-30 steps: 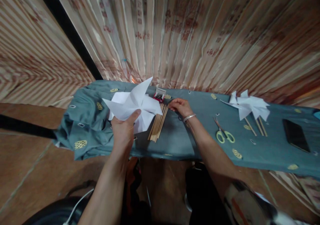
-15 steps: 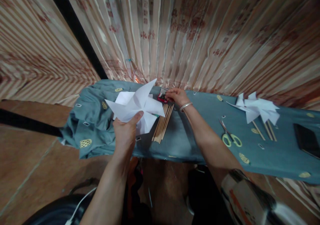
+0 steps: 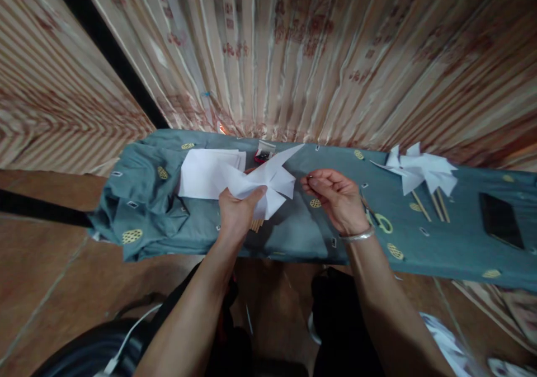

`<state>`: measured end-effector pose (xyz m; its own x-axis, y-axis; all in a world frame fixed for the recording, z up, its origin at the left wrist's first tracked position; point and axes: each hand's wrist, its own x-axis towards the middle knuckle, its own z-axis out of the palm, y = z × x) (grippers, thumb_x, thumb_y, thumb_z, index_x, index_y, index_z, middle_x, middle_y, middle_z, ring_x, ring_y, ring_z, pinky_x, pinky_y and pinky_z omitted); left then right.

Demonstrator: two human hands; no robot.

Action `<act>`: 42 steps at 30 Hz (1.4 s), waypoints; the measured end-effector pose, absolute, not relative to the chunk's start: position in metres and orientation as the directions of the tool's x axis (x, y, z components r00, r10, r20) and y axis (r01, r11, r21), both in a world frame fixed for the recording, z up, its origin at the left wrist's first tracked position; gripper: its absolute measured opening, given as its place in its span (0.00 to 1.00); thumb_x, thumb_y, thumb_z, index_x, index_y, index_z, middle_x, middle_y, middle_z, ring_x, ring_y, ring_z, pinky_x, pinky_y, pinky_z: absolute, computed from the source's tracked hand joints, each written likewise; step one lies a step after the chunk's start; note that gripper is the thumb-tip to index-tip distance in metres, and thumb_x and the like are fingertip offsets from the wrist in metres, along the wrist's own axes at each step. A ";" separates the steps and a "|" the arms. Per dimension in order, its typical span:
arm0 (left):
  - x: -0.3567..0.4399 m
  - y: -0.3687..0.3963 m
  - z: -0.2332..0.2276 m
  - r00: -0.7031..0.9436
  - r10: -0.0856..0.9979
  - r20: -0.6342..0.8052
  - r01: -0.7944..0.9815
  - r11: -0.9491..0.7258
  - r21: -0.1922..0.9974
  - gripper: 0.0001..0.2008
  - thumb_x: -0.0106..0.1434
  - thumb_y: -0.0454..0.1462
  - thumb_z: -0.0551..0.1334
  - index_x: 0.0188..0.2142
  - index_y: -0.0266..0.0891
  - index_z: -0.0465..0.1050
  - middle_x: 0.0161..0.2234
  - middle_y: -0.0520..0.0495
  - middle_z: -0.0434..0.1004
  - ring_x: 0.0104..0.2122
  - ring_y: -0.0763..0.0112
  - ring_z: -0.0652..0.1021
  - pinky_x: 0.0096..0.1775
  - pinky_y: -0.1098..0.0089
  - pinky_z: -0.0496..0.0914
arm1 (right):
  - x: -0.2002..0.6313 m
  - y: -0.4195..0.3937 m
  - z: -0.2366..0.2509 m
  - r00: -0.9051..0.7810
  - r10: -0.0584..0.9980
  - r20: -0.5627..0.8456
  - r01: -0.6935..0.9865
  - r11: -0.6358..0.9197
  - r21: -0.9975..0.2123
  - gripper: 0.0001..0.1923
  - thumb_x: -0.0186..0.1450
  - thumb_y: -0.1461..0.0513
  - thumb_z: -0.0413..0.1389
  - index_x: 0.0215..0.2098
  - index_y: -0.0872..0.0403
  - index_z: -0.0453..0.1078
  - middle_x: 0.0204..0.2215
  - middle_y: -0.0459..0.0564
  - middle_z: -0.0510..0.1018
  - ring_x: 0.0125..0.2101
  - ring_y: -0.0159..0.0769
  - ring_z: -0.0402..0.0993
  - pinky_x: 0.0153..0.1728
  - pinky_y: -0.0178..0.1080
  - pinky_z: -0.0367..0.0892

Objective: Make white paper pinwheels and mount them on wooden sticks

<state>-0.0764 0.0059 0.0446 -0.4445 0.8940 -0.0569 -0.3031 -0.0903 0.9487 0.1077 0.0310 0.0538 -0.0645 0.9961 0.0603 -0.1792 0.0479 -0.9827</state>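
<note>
My left hand (image 3: pixel 237 212) pinches the white paper pinwheel (image 3: pixel 266 181) at its centre, over the near edge of the blue-clothed table (image 3: pixel 293 237); its longest blade points to one o'clock. At three o'clock, bare cloth between, my right hand (image 3: pixel 335 198) is closed on something thin, possibly a pin.

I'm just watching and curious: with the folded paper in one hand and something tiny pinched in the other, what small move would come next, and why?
Probably bringing the right hand across to the middle of the paper pinwheel. The left hand pinches the folded blades together at their centre, and the right hand's fingers pinch what looks like a small pin, too small to be sure, just beside it. Finished pinwheels on sticks lie further right.
</note>
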 end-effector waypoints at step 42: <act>0.016 0.025 0.018 -0.167 0.985 0.043 -0.123 -0.064 0.990 0.20 0.46 0.37 0.72 0.41 0.37 0.79 0.35 0.45 0.82 0.35 0.61 0.81 0.38 0.65 0.75 | 0.165 -0.013 0.040 0.089 0.936 0.341 0.448 0.268 -0.853 0.01 0.62 0.62 0.59 0.33 0.49 0.73 0.50 0.49 0.76 0.52 0.42 0.72 0.56 0.50 0.65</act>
<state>0.0159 0.0255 0.0178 -0.1673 0.9850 0.0429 -0.1225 -0.0640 0.9904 0.1654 -0.0130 0.0396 0.0894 0.9358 0.3410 0.4484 0.2679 -0.8527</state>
